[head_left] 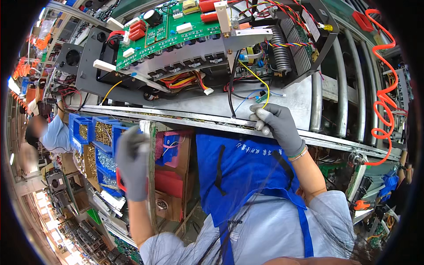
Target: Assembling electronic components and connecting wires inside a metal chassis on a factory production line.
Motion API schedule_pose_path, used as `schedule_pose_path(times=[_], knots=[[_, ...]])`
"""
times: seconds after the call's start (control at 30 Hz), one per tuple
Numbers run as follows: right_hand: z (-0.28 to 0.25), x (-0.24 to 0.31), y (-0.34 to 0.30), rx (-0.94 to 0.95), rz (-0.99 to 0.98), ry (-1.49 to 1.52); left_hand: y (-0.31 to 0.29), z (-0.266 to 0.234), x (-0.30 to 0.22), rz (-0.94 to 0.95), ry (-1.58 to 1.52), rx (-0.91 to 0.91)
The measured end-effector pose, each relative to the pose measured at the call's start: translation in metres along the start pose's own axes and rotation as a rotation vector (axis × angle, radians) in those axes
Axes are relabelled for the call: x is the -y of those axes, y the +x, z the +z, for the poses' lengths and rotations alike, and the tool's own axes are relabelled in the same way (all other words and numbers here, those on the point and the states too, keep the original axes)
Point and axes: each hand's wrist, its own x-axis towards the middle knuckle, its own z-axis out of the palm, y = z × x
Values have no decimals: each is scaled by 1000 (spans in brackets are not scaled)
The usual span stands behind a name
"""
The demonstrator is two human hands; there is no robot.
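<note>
My right hand (278, 126), in a grey glove, is closed with its fingertips at the lower end of a yellow wire (267, 84). That wire comes down from an open black chassis (90, 73) with a large green circuit board (170, 33) on top. Close by the same fingers lie a thin blue wire (245, 100) and a small green board (262, 96). My left hand (132, 163), also gloved, is raised beside blue bins of screws (104, 132). Motion smears its fingers. A red edge (120, 180) shows beside its palm; whether it is held is unclear.
A metal rail (198, 115) runs along the bench's near edge. Rollers (340, 88) lie right of the chassis, with a coiled orange air hose (383, 97) hanging beyond. Under the rail stands a shelf (170, 185). A person in light blue (57, 132) is at far left.
</note>
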Motion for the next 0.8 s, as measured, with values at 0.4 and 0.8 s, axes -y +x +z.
schedule_pose_path(times=[0.4, 0.8], knots=[[-7, 15, -25, -254, -142, -263, -23, 214, -48, -234, -961, 444], [1, 15, -19, -251, -132, -247, -35, 235, -25, 134, -626, 175]])
